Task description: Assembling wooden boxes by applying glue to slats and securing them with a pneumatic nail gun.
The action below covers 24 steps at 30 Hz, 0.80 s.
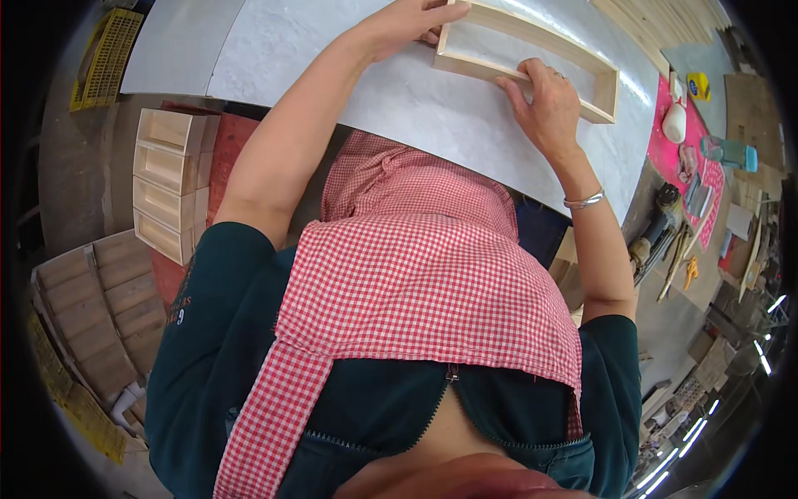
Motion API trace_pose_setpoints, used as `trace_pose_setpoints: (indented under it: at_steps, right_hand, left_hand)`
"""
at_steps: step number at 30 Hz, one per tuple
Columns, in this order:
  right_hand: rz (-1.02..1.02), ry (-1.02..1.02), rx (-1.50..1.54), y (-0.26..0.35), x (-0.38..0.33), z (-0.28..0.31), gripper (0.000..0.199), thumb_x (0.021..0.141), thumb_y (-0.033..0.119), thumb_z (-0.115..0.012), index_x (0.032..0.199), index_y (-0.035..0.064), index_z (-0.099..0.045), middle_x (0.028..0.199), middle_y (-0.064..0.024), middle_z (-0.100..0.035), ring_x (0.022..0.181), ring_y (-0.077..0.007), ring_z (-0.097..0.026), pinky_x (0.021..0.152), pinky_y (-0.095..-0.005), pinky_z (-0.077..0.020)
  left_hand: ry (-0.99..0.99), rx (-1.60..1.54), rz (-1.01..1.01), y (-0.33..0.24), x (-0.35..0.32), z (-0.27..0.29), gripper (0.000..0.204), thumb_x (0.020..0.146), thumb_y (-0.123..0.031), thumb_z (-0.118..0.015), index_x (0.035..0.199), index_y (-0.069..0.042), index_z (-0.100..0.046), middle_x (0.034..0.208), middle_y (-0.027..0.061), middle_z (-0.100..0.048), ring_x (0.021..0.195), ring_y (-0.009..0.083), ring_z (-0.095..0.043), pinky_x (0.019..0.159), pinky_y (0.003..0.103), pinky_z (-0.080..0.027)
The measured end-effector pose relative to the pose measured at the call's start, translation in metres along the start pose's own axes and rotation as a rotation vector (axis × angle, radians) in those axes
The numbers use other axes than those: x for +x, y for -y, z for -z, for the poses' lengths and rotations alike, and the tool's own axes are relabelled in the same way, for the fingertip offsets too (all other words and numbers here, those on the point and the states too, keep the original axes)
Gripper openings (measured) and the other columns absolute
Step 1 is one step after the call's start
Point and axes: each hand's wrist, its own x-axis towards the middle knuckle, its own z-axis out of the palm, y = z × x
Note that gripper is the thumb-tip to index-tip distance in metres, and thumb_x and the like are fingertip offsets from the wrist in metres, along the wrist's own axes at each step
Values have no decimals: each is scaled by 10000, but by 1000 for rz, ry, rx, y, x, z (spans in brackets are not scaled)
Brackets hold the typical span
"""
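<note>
Frame (482,69) on tbl (399,112), box stack (198,166) L, bottle (674,123) R

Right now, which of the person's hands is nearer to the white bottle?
Right. The right hand grips the wooden frame's near long side, left of the white bottle; the left hand is farther off, at the frame's left end.

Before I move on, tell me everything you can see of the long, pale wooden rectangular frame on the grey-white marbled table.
The long, pale wooden rectangular frame has thin, plain, light-grained walls and an open top. Grey-white shows inside, so it looks bottomless. It lies slanted on the grey-white marbled table, right end lower in the picture; the upper edge crops its far left corner. The left hand touches its left end; the right hand grasps the near long wall.
</note>
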Motion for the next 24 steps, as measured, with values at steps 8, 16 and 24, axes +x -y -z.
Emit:
trace_pose_setpoints:
  at_steps: [8,16,24]
  right_hand:
    - [5,16,-7,-3,-1,0,260,875,296,-756,955,117,-586,732,-32,-638,630,-212,-611,640,-325,-475]
    - [13,-27,4,5,5,-6,301,856,364,-760,925,119,-600,728,-30,-635,661,-218,-605,713,-348,-456]
    - [-81,-258,-99,79,33,-47,403,820,500,-729,693,132,-627,656,-25,-609,664,-212,-543,735,-376,-368]
  left_hand:
    - [147,222,-301,16,-32,0,972,797,-30,-795,1567,-13,-203,1190,127,-541,886,159,-558,763,252,-501]
    - [117,358,-317,14,-30,2,1033,752,-71,-838,1570,-10,-209,1166,128,-536,865,158,-541,748,245,-491]
    - [152,413,-314,16,-27,7,1016,760,-95,-818,1566,10,-209,1261,196,-524,991,242,-578,867,300,-504]
